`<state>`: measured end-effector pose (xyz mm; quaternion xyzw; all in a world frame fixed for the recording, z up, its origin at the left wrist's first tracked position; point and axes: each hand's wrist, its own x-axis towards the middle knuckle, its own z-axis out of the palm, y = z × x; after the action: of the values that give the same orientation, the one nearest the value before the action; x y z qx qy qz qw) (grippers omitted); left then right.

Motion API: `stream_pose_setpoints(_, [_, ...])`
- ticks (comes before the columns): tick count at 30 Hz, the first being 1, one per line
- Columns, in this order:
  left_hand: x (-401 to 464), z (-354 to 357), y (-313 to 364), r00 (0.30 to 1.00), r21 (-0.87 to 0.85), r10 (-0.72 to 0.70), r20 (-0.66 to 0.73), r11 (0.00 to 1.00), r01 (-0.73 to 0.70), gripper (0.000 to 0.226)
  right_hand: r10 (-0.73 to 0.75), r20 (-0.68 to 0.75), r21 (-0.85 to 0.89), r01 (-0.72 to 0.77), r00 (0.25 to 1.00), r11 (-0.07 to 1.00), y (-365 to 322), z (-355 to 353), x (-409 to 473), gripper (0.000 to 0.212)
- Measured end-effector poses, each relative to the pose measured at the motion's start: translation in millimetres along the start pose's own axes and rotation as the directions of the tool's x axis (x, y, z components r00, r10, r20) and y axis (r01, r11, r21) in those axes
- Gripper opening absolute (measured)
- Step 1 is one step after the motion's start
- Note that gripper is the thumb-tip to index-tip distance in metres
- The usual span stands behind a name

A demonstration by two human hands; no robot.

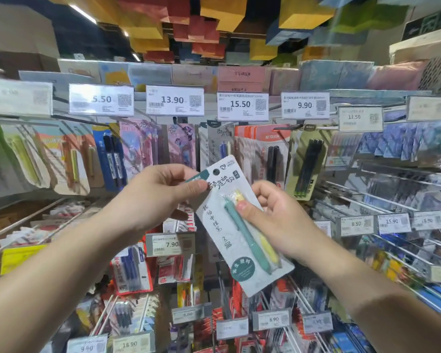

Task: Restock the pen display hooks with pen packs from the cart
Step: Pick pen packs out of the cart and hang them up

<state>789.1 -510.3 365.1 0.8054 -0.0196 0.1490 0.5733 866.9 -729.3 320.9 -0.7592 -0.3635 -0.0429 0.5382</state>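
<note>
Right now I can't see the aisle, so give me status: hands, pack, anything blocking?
Left hand pinches pen pack top; right hand grips its middle. Pack tilted, off any hook. Nothing blocking.

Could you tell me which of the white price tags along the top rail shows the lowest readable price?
The 9.90 tag, rightmost of the four large front tags, above the olive-backed pack of black pens. Its readable neighbours show 13.90 and 15.50.

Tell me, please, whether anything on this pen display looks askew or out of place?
On the far left, the hanging packs tilt instead of hanging straight, though wide-angle distortion may exaggerate it. The pack held by the left hand and right hand is tilted and not yet on a hook.
</note>
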Motion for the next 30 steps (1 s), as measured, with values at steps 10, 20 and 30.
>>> stream_pose_setpoints(10, [27.9, 26.6, 6.1, 0.993, -0.072, 0.118, 0.005, 0.99, -0.117, 0.017, 0.078, -0.129, 0.405, -0.019, 0.989, 0.914, -18.8, 5.5, 40.4, 0.004])
stream_pose_setpoints(20, [48.9, 34.4, -2.0, 0.995, -0.155, 0.054, 0.08, 0.987, -0.041, 0.016, 0.11, -0.286, 0.439, 0.028, 0.952, 0.898, -16.1, 1.6, 76.2, 0.008])
stream_pose_setpoints(30, [73.6, 31.3, 5.1, 0.976, -0.136, 0.167, -0.137, 0.973, -0.185, 0.02, -0.065, -0.414, 0.273, 0.192, 0.908, 0.943, -32.2, -3.1, 108.1, 0.029])
